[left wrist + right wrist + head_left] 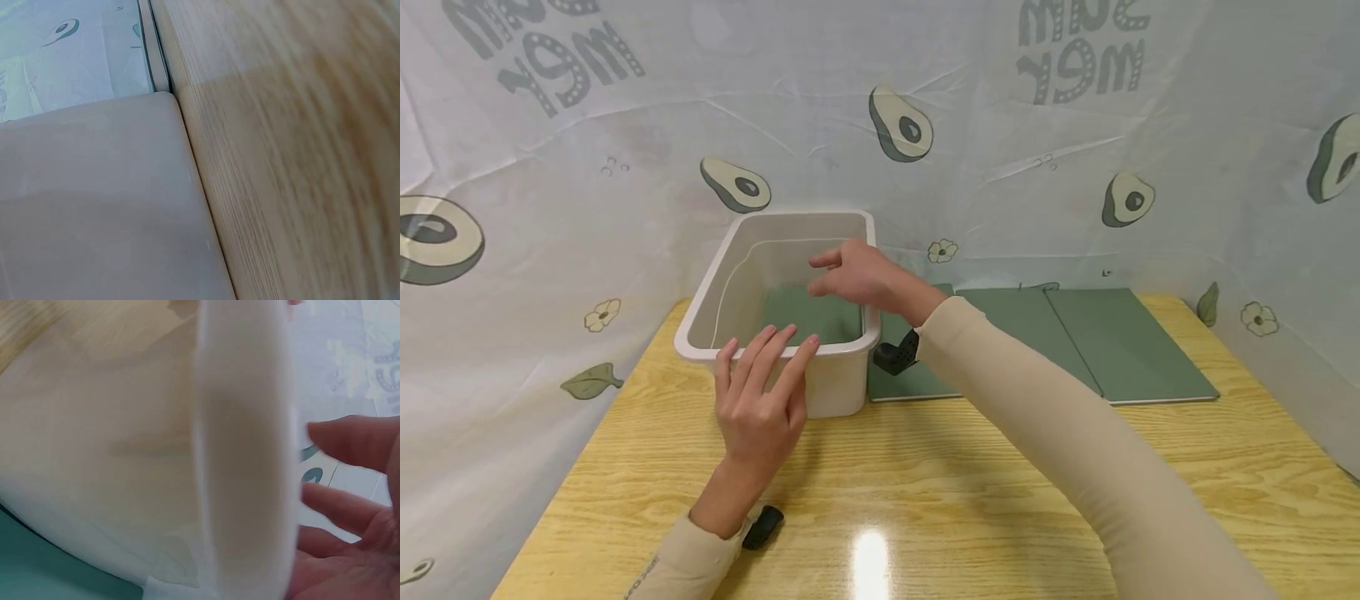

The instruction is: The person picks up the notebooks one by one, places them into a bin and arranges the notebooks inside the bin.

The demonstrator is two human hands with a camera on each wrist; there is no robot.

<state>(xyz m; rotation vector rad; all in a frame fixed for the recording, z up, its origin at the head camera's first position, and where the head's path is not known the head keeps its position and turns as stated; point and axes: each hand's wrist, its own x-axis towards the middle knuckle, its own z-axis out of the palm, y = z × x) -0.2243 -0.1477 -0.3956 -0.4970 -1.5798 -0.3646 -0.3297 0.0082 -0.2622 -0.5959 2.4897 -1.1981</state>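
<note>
A white plastic bin [835, 383] stands at the left of the table. Inside, a flat green rectangular thing [814, 315] lies on the bottom. My left hand [760, 408] rests on the bin's front rim with its fingers extended over the edge. Over the bin's right side reaches my right hand [867, 277], fingers spread and nothing visible in its grasp. The right wrist view shows that hand's fingers [350, 444] behind the blurred rim [247, 456]. In the left wrist view only the bin's outer wall [106, 187] and the table appear; the left hand is hidden.
Flat, thin green rectangles with pale edges lie on the wooden table [880, 475] right of the bin: one [917, 379] partly under my right arm, others [1138, 346] farther right. A thin dark cord [1041, 287] lies along their back edge. A printed cloth [820, 158] hangs behind.
</note>
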